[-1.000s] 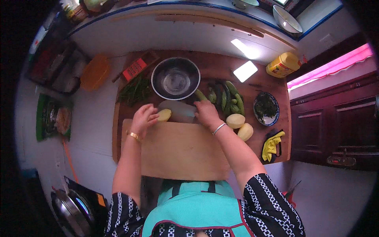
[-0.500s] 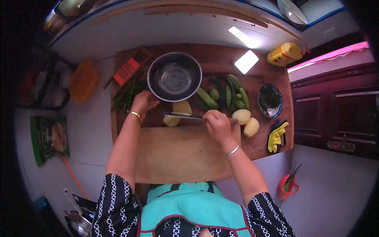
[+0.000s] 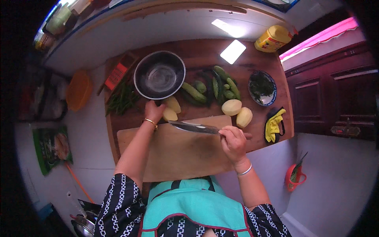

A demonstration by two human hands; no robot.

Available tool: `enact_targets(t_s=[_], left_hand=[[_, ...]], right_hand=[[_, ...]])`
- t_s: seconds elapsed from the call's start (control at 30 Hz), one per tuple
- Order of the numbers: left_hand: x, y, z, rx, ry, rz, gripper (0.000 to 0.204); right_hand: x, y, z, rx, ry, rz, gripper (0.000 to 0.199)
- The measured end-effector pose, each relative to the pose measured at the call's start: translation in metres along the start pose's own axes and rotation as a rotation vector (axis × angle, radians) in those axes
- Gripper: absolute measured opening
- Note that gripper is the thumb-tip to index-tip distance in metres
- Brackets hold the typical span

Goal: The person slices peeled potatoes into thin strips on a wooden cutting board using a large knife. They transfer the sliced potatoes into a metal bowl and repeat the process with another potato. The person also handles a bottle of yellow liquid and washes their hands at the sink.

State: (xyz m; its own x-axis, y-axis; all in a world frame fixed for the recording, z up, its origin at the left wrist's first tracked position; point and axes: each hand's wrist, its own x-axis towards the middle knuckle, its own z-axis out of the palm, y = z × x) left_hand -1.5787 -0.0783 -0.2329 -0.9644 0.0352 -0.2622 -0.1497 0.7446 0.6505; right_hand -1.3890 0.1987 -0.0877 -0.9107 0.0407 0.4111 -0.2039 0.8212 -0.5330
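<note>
Head | right hand (image 3: 233,144) grips knife (image 3: 199,128) | board (image 3: 181,158) roomy (near edge) | left hand (image 3: 154,111): grip unclear

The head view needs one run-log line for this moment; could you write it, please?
left hand: beside potato pieces, near bowl | right hand: holds knife over cutting board | about: cucumbers, two peeled potatoes

On the bench (image 3: 193,50), a yellow jug (image 3: 272,38) stands at the far right corner, a blue-rimmed dish (image 3: 267,100) holds dark greens (image 3: 261,84), a yellow-and-black cloth item (image 3: 272,126) lies nearer, and a red-faced grater (image 3: 115,77) rests far left.
</note>
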Motion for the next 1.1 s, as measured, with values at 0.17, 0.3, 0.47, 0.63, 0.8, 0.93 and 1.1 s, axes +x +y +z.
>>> enact_targets(t_s=[0.17,0.3,0.47,0.63,0.8,0.93,1.1], left_hand=[[0.003,0.000,-0.007,0.063,0.053,0.047,0.051],[-0.008,0.029,-0.007,0.184,0.130,0.163,0.054],[0.004,0.035,-0.013,0.212,-0.058,0.082,0.055],[-0.014,0.057,-0.030,-0.027,-0.139,0.202,0.039],[-0.076,0.081,-0.033,-0.082,0.089,0.707,0.026],[-0.133,0.045,-0.010,-0.319,-0.213,0.605,0.037],[-0.164,0.036,-0.015,0.069,-0.076,0.939,0.038]], right_hand=[[-0.003,-0.009,-0.020,-0.022,0.021,-0.017,0.023],[-0.006,-0.014,-0.032,-0.042,0.003,-0.048,0.023],[-0.015,-0.025,-0.038,-0.035,-0.021,-0.046,0.024],[-0.024,-0.023,-0.044,-0.038,-0.008,-0.009,0.025],[-0.025,-0.012,-0.041,0.006,0.051,0.144,0.021],[-0.010,-0.014,-0.018,0.063,-0.001,0.174,0.019],[-0.003,-0.021,0.009,-0.047,-0.218,0.030,0.013]])
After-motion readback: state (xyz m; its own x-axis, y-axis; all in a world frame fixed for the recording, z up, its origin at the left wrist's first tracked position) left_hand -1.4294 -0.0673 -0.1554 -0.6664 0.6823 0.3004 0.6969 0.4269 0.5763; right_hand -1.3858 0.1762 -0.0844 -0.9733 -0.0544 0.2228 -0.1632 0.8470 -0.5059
